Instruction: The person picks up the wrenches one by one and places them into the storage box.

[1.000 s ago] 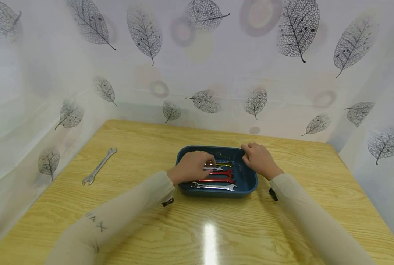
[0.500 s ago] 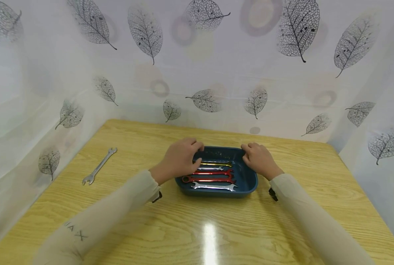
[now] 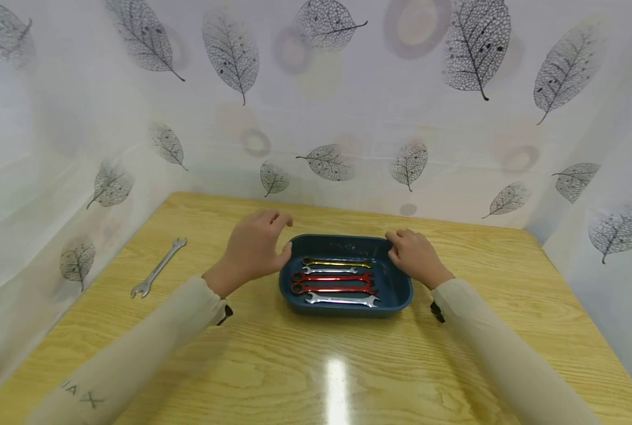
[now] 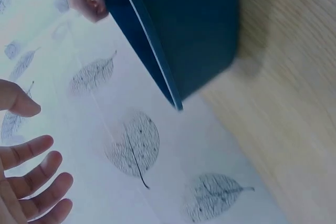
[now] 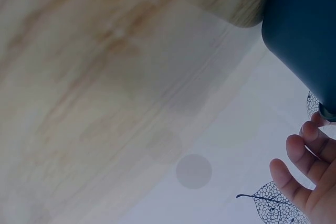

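Observation:
A dark blue plastic basin (image 3: 400, 306) sits on the table with several wrenches lying side by side in it. From back to front they are a gold wrench (image 3: 337, 262), a small silver wrench (image 3: 330, 271), two red ratchet wrenches (image 3: 336, 289) and a larger silver wrench (image 3: 342, 300). My right hand (image 3: 418, 257) grips the basin's rim at the far right corner; the right wrist view shows its fingertips (image 5: 295, 146) by the rim. My left hand (image 3: 254, 248) is in the air just left of the basin, fingers spread and holding nothing.
One more silver open-end wrench (image 3: 159, 268) lies slanted on the left of the wooden table (image 3: 273, 366). A leaf-patterned white curtain (image 3: 358, 106) encloses the back and both sides.
My left hand has come out from over the wrenches and moved left past the basin's edge, uncovering the wrenches' left ends. The right hand has stayed on the rim.

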`<action>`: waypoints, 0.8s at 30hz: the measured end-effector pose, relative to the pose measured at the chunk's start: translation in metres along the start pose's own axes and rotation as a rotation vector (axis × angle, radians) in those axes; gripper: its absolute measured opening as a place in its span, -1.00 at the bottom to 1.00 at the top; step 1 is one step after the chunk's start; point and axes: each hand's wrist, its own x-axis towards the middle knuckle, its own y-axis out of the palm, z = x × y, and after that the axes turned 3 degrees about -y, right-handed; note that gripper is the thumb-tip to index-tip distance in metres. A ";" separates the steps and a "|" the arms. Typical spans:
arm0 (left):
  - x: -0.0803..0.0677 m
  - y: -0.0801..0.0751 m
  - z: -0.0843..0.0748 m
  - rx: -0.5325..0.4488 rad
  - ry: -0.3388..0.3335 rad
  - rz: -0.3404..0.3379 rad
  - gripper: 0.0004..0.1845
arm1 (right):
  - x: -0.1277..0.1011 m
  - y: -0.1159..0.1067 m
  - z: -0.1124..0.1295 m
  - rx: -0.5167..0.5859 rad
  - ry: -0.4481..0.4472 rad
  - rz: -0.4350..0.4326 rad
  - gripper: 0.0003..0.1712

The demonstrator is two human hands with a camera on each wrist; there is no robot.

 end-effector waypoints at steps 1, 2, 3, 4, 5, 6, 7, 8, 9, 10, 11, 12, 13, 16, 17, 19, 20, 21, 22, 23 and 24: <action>-0.002 -0.002 0.003 0.012 -0.001 -0.011 -0.69 | 0.000 0.000 0.000 0.000 0.001 -0.001 -0.95; -0.003 -0.003 0.006 0.025 -0.001 -0.021 -0.69 | 0.000 0.000 0.000 0.001 0.001 -0.001 -0.95; -0.005 -0.004 0.009 0.039 -0.001 -0.030 -0.69 | 0.000 0.000 0.000 0.001 0.001 -0.002 -0.95; -0.007 -0.004 0.012 0.053 0.001 -0.038 -0.68 | 0.000 0.000 0.000 0.001 0.002 -0.002 -0.95; -0.009 -0.005 0.015 0.065 0.001 -0.045 -0.68 | 0.000 0.000 0.000 0.000 0.001 -0.002 -0.95; -0.011 -0.006 0.018 0.078 0.000 -0.050 -0.68 | 0.000 0.000 0.000 0.000 0.001 -0.003 -0.95; -0.013 -0.006 0.022 0.090 -0.001 -0.055 -0.67 | 0.000 0.000 0.000 0.002 0.001 -0.004 -0.95; -0.015 -0.007 0.025 0.102 -0.003 -0.061 -0.67 | 0.000 0.000 0.000 0.003 0.000 -0.004 -0.96; -0.018 -0.007 0.028 0.114 -0.005 -0.066 -0.67 | 0.000 0.000 0.000 0.004 0.000 -0.002 -0.96; -0.020 -0.007 0.031 0.124 -0.008 -0.074 -0.67 | 0.000 0.001 0.000 0.005 0.000 -0.001 -0.97; -0.022 -0.008 0.034 0.133 -0.013 -0.080 -0.67 | 0.000 0.001 0.000 0.007 0.001 0.000 -0.97; -0.025 -0.008 0.037 0.142 -0.019 -0.088 -0.67 | 0.000 0.001 0.000 0.009 0.001 0.000 -0.97; -0.027 -0.008 0.040 0.148 -0.024 -0.098 -0.67 | 0.000 0.001 0.000 0.009 0.001 0.001 -0.97; -0.033 -0.010 0.050 0.161 -0.050 -0.122 -0.66 | 0.000 0.001 0.000 0.009 0.000 -0.001 -0.97; -0.035 -0.010 0.054 0.164 -0.061 -0.129 -0.66 | 0.000 0.001 0.000 0.009 -0.001 -0.003 -0.97; -0.039 -0.011 0.061 0.171 -0.082 -0.142 -0.65 | 0.000 0.001 0.000 0.011 -0.003 -0.006 -0.97; -0.042 -0.011 0.064 0.177 -0.092 -0.146 -0.65 | 0.000 0.001 0.000 0.012 -0.004 -0.008 -0.97; -0.044 -0.012 0.067 0.180 -0.102 -0.151 -0.65 | 0.000 0.001 0.000 0.012 -0.004 -0.009 -0.97; -0.046 -0.012 0.071 0.188 -0.110 -0.154 -0.65 | 0.000 0.001 0.000 0.012 -0.004 -0.011 -0.97; -0.049 -0.012 0.075 0.192 -0.117 -0.156 -0.64 | 0.000 0.001 0.000 0.012 -0.006 -0.012 -0.97; -0.051 -0.012 0.078 0.198 -0.124 -0.156 -0.65 | 0.000 0.002 0.000 0.011 -0.007 -0.012 -0.97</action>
